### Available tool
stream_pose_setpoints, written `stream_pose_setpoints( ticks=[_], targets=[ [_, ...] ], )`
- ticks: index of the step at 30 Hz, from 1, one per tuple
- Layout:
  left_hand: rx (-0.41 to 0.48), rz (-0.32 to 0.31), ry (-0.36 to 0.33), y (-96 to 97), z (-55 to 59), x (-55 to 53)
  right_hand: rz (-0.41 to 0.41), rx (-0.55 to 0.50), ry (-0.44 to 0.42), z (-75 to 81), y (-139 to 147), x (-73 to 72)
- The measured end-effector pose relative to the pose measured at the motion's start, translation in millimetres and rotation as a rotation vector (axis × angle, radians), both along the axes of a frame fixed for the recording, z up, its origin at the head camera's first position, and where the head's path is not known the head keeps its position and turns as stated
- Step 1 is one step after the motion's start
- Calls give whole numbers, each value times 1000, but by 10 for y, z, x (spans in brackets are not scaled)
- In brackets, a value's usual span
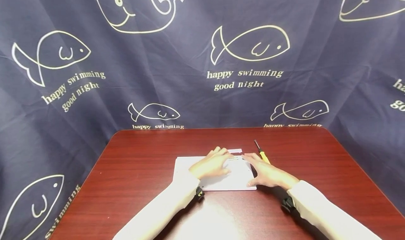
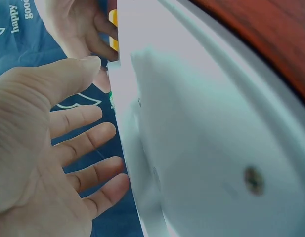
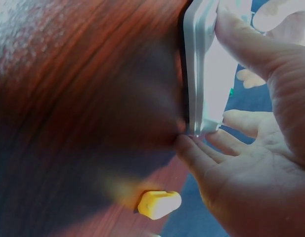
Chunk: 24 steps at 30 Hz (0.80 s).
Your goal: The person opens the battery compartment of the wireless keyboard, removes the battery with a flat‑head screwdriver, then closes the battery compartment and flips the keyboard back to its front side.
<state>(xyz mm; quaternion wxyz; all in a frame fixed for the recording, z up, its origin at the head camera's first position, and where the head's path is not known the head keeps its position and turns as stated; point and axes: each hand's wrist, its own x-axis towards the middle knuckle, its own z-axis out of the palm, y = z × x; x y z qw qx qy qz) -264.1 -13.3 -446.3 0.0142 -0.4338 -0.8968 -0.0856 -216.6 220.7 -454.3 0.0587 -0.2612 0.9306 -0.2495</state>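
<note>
Touching the white case [image 1: 232,181]: right hand [image 1: 266,173], thumb and fingers apart

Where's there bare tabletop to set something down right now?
The table is bare between its left edge and the white case, and between the yellow-handled screwdriver and the table's right edge. It's crowded around the case's far right corner, where the left hand, right hand, white strip and screwdriver bunch together.

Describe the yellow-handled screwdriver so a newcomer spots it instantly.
On the red-brown wooden table, find the flat white rectangular panel. Just beyond the right hand lies the slim, metal-shafted screwdriver; unlike the small white strip to its left, it has a yellow handle.
</note>
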Motion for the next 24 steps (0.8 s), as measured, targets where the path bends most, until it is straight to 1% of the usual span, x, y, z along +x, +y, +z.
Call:
stream_pose_setpoints(
  ticks=[6,12,15,20,22,24],
  targets=[
    [-46,-11,1,129,16,-58,6,-1,11,13,-5,4],
    [-105,2,0,226,15,-125,3,-1,6,3,-17,9],
    [-92,15,-13,244,2,-148,-3,6,-1,8,-21,15],
    [-41,45,-79,259,11,-152,-11,14,-9,36,-23,30],
    [-35,59,-104,266,15,-154,-8,13,-11,51,-24,36],
    [-34,64,-113,275,19,-156,-5,13,-12,60,-22,39]
  ],
)
